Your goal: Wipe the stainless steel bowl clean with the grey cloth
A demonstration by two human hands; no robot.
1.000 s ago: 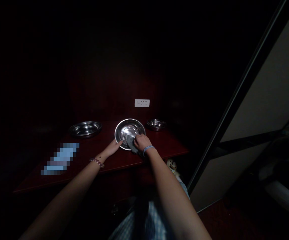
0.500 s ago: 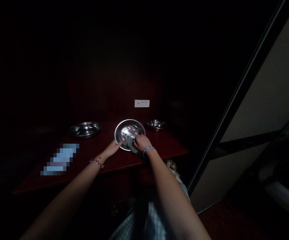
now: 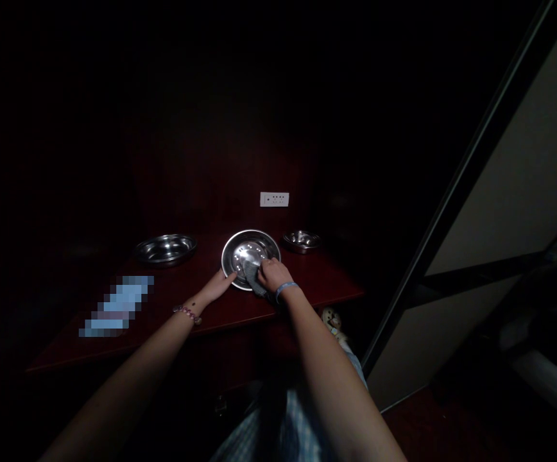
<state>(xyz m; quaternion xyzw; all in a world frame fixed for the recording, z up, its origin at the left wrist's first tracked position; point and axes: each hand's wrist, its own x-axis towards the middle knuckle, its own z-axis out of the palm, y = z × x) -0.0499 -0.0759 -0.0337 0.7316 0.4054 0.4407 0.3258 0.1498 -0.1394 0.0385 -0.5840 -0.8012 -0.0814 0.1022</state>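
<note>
One round, shiny silver metal bowl (image 3: 244,246) tilts toward you, its lower-left rim held by your left hand (image 3: 217,285), thumb in front; at its lower right, your right hand (image 3: 273,274) pinches a crumpled grey cloth (image 3: 252,276) against its inside.

Bowls line the rear of a desk (image 3: 329,277), a wall (image 3: 196,186) rising behind. The left bowl (image 3: 167,249) sits at back left and the right bowl (image 3: 301,240) at back right; between them, the middle bowl (image 3: 248,240) tilts toward the person. The left grip (image 3: 217,283) is at its lower-left rim and the right grip (image 3: 273,274) at its lower right, with a cloth (image 3: 254,279) between the two, partly inside the bowl. At desk left, before the left bowl, lies a pixelated item (image 3: 117,307). A socket (image 3: 274,199) is on the wall behind. Far right, beyond the desk, stands a panel (image 3: 509,173).
</note>
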